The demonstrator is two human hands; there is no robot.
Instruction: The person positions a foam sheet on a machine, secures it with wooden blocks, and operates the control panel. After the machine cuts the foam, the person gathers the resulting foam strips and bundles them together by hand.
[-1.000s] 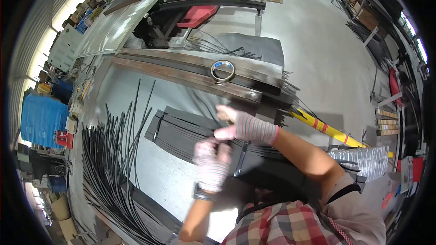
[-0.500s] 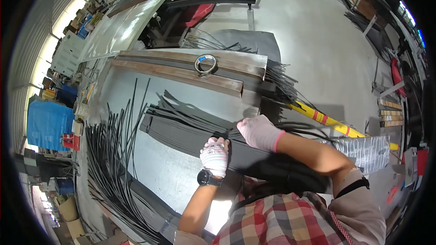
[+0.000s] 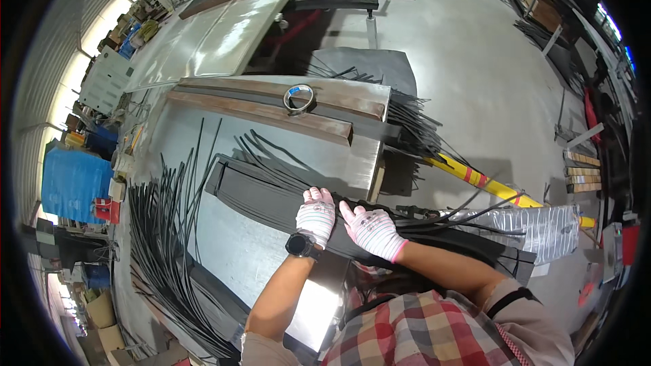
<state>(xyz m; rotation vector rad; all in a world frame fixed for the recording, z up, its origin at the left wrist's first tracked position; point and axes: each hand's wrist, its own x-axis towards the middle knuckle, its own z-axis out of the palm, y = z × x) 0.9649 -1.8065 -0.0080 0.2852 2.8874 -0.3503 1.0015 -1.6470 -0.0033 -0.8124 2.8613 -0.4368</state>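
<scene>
A long stack of dark grey flat strips (image 3: 264, 196) lies slantwise across the metal table, with loose thin black strips (image 3: 271, 171) along its far edge. My left hand (image 3: 317, 218), in a striped white glove, closes over the far edge of the stack, its fingers together and bent down. Just right of it, my right hand (image 3: 373, 230), gloved with a pink cuff, lies over the thin strips. Its fingers are stretched and partly apart. Right of this hand, loose strip ends (image 3: 488, 220) fan out. What lies beneath both palms is hidden.
A tape roll (image 3: 298, 99) sits on brown metal bars (image 3: 271, 115) on the table's (image 3: 237, 257) far side. Many thin black strips (image 3: 163, 230) spread at the left. A yellow bar (image 3: 488, 183) and a silver-wrapped bundle (image 3: 556, 227) stand at the right.
My right hand has come down from a raised fist onto the strips, fingers now stretched. My left hand has shifted slightly up and left. Strip ends at the right have spread into view.
</scene>
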